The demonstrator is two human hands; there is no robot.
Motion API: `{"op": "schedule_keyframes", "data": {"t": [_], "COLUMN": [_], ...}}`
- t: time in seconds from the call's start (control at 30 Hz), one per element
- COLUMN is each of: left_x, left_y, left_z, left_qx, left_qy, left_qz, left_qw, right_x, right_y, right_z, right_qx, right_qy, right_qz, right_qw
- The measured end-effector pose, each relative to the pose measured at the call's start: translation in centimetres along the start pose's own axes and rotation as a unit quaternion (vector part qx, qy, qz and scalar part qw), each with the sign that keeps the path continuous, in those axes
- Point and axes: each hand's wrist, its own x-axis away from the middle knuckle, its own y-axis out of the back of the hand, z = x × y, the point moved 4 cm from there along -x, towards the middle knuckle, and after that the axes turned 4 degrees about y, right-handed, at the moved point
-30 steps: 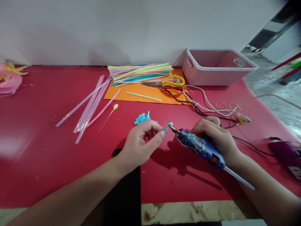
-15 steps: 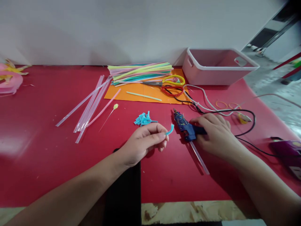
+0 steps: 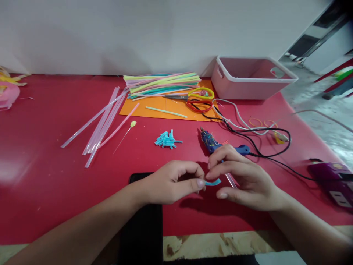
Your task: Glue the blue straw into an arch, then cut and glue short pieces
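Note:
Between thumb and fingertips, my left hand [image 3: 175,182] pinches a short blue pipe cleaner piece [image 3: 213,182] whose free end points right. Close beside that end, my right hand [image 3: 242,180] has its thumb and fingers apart and holds nothing. Behind my right hand lies a blue glue gun [image 3: 210,140] on the red table, its nozzle pointing away; a clear glue stick [image 3: 231,180] sticks out of its rear, partly hidden by my fingers. A small pile of cut blue pipe cleaner pieces [image 3: 167,139] lies beyond my left hand.
Pipe cleaners [image 3: 162,84] and scissors [image 3: 200,98] lie on an orange sheet [image 3: 157,114]. Loose glue sticks [image 3: 106,125] are at left, near a yellow-tipped wire [image 3: 132,124]. A pink bin [image 3: 248,88] stands at back right. Cables run to a purple power strip [image 3: 331,180]; a black object [image 3: 146,228] lies in front.
My right hand has let go of the glue gun and moved left, near the blue piece. My left hand has come nearer to me, still pinching that piece.

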Motion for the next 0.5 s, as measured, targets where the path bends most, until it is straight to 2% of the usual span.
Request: {"op": "schedule_keyframes", "data": {"t": [0.13,0.23,0.37,0.5], "left_x": [0.0,0.0,0.3,0.8], "left_y": [-0.1,-0.1,0.2,0.1], "left_z": [0.3,0.1,-0.6,-1.6], "left_qx": [0.01,0.001,-0.094,-0.21], "left_qy": [0.029,0.008,-0.096,-0.238], "left_qz": [0.014,-0.012,-0.099,-0.153], "left_qw": [0.999,1.0,0.986,0.936], "right_x": [-0.3,-0.3,-0.1,-0.1], "right_y": [-0.1,-0.1,-0.2,-0.3], "right_z": [0.1,0.1,0.0,0.1], "right_qx": [-0.006,-0.021,-0.042,-0.057], "right_qy": [0.003,-0.008,-0.037,-0.056], "right_qz": [-0.012,-0.021,-0.045,-0.059], "right_qw": [1.0,1.0,0.997,0.995]}}
